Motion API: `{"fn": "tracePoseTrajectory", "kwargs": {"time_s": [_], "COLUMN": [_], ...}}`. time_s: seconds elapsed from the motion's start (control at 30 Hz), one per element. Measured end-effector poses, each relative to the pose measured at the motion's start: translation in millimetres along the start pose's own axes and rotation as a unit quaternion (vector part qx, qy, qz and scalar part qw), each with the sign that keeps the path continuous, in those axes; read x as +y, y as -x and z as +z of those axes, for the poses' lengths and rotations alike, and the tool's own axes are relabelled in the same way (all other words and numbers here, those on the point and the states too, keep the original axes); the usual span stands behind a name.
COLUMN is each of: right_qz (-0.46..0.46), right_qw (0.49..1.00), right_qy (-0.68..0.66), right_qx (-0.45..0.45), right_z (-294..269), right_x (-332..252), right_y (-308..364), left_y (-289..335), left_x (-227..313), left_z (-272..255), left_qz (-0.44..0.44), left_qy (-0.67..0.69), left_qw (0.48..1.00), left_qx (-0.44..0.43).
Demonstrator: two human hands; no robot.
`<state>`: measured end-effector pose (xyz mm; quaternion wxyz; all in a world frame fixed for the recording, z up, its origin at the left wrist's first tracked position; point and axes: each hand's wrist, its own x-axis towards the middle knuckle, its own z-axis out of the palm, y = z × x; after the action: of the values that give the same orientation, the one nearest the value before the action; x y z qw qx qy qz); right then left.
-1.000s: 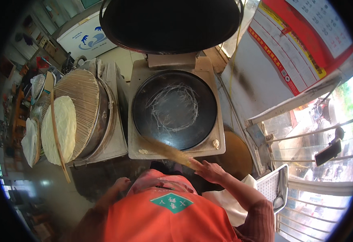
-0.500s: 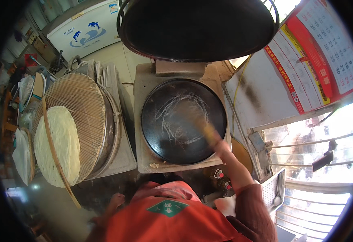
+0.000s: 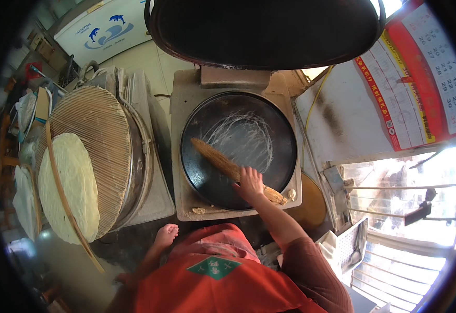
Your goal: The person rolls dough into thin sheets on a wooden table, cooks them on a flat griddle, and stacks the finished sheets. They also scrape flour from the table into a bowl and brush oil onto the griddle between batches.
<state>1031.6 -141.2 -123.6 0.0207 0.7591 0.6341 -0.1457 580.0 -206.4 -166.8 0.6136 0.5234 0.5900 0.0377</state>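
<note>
My right hand (image 3: 250, 183) grips a straw brush (image 3: 215, 156) near its butt end. The brush lies slantwise across the round black griddle (image 3: 282, 135), its tip pointing to the upper left. Pale streaks mark the griddle's surface behind the brush. The griddle sits in a beige square stand (image 3: 182, 120). My left hand (image 3: 165, 233) hangs low by the stand's front left corner, fingers loosely bent, with nothing in it. An orange apron covers my front at the bottom of the view.
The griddle's big black lid (image 3: 264, 26) stands raised behind it. To the left, a round woven mat (image 3: 102, 141) carries a thin pale flatbread (image 3: 71, 182) with a long thin stick (image 3: 66, 203) across it. A white chest freezer (image 3: 102, 28) stands behind, a red calendar (image 3: 421, 68) at the right.
My right hand has carried the brush from the griddle's front edge onto its surface and pulled back toward the front. My head has leaned in, so everything looks larger.
</note>
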Motion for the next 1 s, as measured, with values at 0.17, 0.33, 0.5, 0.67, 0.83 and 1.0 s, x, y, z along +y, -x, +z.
{"fn": "tracePoseTrajectory", "kwargs": {"time_s": [0.17, 0.33, 0.5, 0.67, 0.83, 1.0], "right_qz": [-0.106, -0.088, 0.134, -0.081, 0.107, -0.038], "right_qw": [0.994, 0.971, 0.99, 0.979, 0.99, 0.99], "right_qy": [0.035, 0.099, 0.034, 0.021, -0.008, 0.01], "right_qx": [0.002, -0.197, 0.005, -0.185, -0.097, -0.136], "right_z": [48.8, -4.8, -41.8, -37.3, -53.4, 12.7], "right_x": [-38.0, 11.4, -4.4, -41.7, 12.2, -31.1], "right_y": [-19.2, -83.0, -128.3, -95.5, -125.0, -114.6], "left_y": [13.9, 32.7, 48.1, 41.8, 35.6, 36.7], "left_x": [-31.9, -56.7, -69.3, -56.0, -26.2, -42.6], "left_z": [5.3, 7.5, 19.7, 25.6, 11.4, 5.2], "left_qz": [-0.043, -0.116, -0.027, -0.073, -0.112, -0.118], "left_qy": [-0.031, -0.14, -0.098, -0.094, -0.02, 0.059], "left_qw": [0.998, 0.983, 0.992, 0.99, 0.985, 0.983], "left_qx": [0.045, 0.042, 0.077, 0.075, 0.126, 0.128]}}
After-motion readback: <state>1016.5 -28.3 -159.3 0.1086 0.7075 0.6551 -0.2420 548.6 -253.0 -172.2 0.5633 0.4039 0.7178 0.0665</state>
